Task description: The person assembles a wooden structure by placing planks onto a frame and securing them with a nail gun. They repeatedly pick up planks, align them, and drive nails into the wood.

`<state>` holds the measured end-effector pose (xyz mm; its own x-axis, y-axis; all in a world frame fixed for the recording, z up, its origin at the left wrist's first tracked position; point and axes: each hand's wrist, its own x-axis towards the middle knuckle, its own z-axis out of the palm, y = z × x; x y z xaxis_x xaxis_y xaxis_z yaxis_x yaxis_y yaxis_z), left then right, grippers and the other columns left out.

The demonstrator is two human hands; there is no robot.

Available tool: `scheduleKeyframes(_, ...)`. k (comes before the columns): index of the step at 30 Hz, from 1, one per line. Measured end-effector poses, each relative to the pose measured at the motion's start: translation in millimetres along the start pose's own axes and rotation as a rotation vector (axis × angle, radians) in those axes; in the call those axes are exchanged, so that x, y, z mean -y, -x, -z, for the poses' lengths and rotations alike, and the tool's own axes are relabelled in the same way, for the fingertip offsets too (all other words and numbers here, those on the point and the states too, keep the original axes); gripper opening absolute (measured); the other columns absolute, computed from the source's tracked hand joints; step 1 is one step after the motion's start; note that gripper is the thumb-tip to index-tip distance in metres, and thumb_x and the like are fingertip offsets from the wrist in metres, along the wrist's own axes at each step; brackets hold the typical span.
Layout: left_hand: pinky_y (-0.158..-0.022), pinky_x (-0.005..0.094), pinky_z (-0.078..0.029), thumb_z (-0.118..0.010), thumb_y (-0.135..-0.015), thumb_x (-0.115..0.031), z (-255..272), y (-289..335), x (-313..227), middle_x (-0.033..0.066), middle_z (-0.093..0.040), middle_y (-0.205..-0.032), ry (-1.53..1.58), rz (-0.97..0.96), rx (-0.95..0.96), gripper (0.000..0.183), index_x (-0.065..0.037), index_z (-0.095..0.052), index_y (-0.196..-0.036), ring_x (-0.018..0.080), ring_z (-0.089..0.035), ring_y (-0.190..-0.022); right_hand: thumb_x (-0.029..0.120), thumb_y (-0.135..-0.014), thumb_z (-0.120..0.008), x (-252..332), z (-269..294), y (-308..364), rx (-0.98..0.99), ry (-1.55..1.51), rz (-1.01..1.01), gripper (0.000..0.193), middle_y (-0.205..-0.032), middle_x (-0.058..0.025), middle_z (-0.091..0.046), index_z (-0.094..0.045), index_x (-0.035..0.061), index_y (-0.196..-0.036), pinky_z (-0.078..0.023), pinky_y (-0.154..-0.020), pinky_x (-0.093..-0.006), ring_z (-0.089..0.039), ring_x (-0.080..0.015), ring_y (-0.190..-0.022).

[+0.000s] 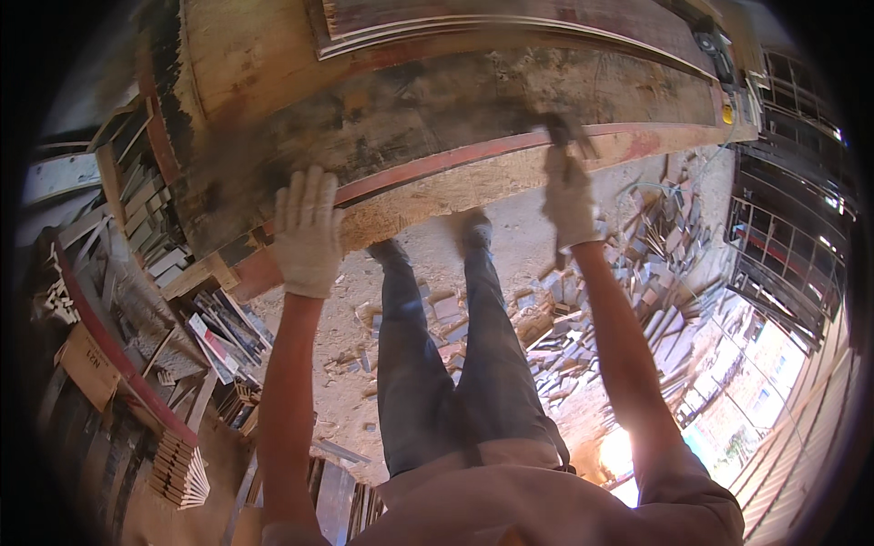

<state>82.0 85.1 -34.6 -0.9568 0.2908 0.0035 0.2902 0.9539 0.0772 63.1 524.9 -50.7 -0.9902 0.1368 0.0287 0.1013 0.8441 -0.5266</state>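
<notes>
My left hand (308, 227), in a pale work glove, lies with its fingers stretched out over the near edge of a worn wooden workbench (437, 109). A reddish strip (437, 162) runs along that edge, just right of the fingers. My right hand (570, 205), gloved too, is wrapped round the handle of a hammer (566, 136). The hammer's dark head, smeared by motion, is over the edge strip, and the handle's end shows below the hand. Whether the head touches the wood I cannot tell.
A framed panel (528, 27) lies on the bench's far side. A dark power tool (715, 56) sits at its right end. Wood offcuts (583, 337) litter the floor round my legs. Stacked wood strips (150, 214) and a cardboard box (88, 367) are at left.
</notes>
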Motion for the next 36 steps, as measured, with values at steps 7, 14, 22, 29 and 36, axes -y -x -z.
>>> scheduleKeyframes(7, -0.124, 0.0475, -0.028, -0.052, -0.104, -0.033, 5.2, 37.7, 52.3, 0.0068, -0.043, -0.159, 0.025, 0.117, -0.057, 0.052, -0.013, -0.047, -0.151, 0.0289, -0.037, -0.149, 0.027, -0.107, -0.052, 195.3, -12.1, 21.4, 0.312, -0.251, -0.062, 0.045, -0.147, -0.0166, -0.056, -0.048, 0.0087, -0.147, -0.052, -0.092, -0.0439, -0.061, -0.0408, -0.121)
scheduleKeyframes(14, -0.123, 0.0479, -0.030, -0.055, -0.104, -0.031, 12.1, 59.9, 83.4, 0.0081, -0.044, -0.159, 0.008, 0.185, -0.082, 0.052, -0.012, -0.046, -0.152, 0.0301, -0.038, -0.148, 0.026, -0.106, -0.053, 218.5, -21.4, 24.1, 0.380, -0.308, -0.139, 0.049, -0.134, -0.0174, -0.065, -0.041, 0.0025, -0.148, -0.054, -0.087, -0.0406, -0.068, -0.0383, -0.110)
scheduleKeyframes(22, -0.123, 0.0498, -0.028, -0.052, -0.104, -0.026, 15.7, 85.8, 108.1, 0.0125, -0.042, -0.159, -0.030, 0.314, -0.149, 0.052, -0.010, -0.045, -0.152, 0.0337, -0.035, -0.150, 0.015, -0.095, -0.057, 238.3, -76.1, 61.5, 0.429, 0.397, 0.511, 0.055, -0.111, -0.0231, -0.063, -0.044, 0.0005, -0.147, -0.054, -0.054, -0.0415, -0.067, -0.0316, -0.069)
scheduleKeyframes(29, -0.126, 0.0513, -0.020, -0.057, -0.093, -0.018, 14.9, 76.2, 85.1, 0.0184, -0.032, -0.164, -0.004, 0.434, -0.127, 0.068, -0.003, -0.036, -0.156, 0.0416, -0.025, -0.153, 0.023, -0.101, -0.051, 300.2, -115.1, 55.8, 0.569, -0.044, 0.316, 0.036, -0.109, -0.0243, -0.061, -0.057, 0.0036, -0.130, -0.054, -0.057, -0.0501, -0.069, -0.0384, -0.071)
scheduleKeyframes(36, -0.126, 0.0532, -0.018, -0.063, -0.086, -0.018, 9.6, 41.9, 18.9, 0.0194, -0.028, -0.165, -0.043, 0.352, -0.018, 0.082, -0.003, -0.027, -0.158, 0.0430, -0.023, -0.152, 0.040, -0.105, -0.048, 207.4, -21.1, 4.5, 0.477, 0.097, -0.070, 0.040, -0.093, -0.0260, -0.072, -0.054, 0.0049, -0.125, -0.054, -0.072, -0.0567, -0.070, -0.0444, -0.084)
